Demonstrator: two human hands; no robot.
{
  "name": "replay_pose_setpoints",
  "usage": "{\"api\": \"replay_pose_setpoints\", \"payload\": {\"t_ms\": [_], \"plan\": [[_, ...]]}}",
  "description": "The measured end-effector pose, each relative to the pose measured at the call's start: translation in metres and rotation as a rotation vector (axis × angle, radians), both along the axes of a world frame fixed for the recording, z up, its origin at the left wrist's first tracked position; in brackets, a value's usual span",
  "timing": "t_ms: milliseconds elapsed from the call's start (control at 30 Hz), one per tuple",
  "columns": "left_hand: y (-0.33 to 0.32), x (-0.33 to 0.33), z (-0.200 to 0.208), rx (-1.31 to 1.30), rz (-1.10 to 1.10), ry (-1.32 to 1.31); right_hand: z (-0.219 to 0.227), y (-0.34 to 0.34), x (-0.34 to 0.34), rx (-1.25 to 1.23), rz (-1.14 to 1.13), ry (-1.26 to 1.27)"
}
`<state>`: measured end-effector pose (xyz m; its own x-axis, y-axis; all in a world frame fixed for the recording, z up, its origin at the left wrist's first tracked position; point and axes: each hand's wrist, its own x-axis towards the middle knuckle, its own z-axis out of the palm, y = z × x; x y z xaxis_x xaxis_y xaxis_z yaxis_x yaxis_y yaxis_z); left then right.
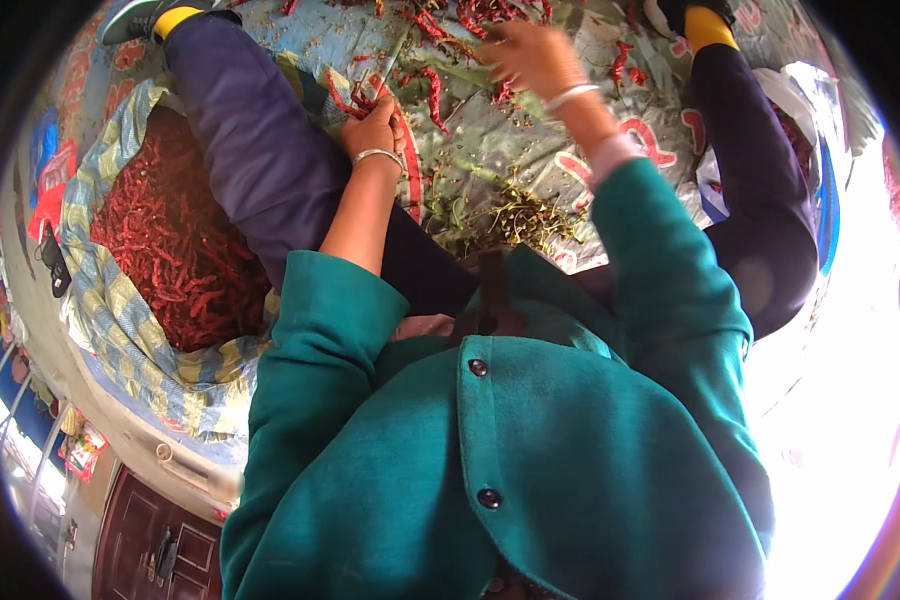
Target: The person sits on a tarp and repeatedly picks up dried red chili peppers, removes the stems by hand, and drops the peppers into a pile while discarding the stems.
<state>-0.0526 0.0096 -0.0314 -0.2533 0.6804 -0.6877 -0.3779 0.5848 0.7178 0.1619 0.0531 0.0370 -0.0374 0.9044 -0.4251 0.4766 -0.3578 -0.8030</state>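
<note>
My left hand (pixel 372 132) is closed round a few dried red chili peppers (pixel 350 98), whose ends stick out past the fingers. Slightly blurred, my right hand (pixel 538 62) hovers over the printed sheet with its fingers apart, and I see nothing held in it. A pile of dried red chilies (pixel 495 12) lies just beyond it, partly covered by the hand. Between the two hands a single red chili (pixel 434 98) rests on the sheet. Closer to my body is a heap of greenish-brown stems (pixel 523 214).
To the left stands a wide checked woven sack (pixel 120 300) filled with dried red chilies (pixel 175 235). My outstretched legs flank the printed sheet (pixel 470 160), which has loose chilies and bits scattered over it. A whitish bag (pixel 785 90) is beyond my right leg. A brown door (pixel 155 540) shows at lower left.
</note>
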Motion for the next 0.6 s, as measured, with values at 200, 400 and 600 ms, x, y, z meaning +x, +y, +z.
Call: {"api": "replay_pose_setpoints", "payload": {"t_ms": [200, 400, 600], "plan": [[-0.007, 0.015, 0.015, 0.0, -0.012, -0.041, -0.068, 0.002, -0.075, 0.36, 0.32, -0.704], [-0.016, 0.02, 0.01, 0.021, -0.139, -0.063, -0.067, -0.021, -0.04, 0.262, 0.044, -0.2], [-0.028, 0.03, 0.037, 0.026, -0.427, -0.25, -0.046, -0.07, -0.038, -0.113, -0.265, 0.664]]}}
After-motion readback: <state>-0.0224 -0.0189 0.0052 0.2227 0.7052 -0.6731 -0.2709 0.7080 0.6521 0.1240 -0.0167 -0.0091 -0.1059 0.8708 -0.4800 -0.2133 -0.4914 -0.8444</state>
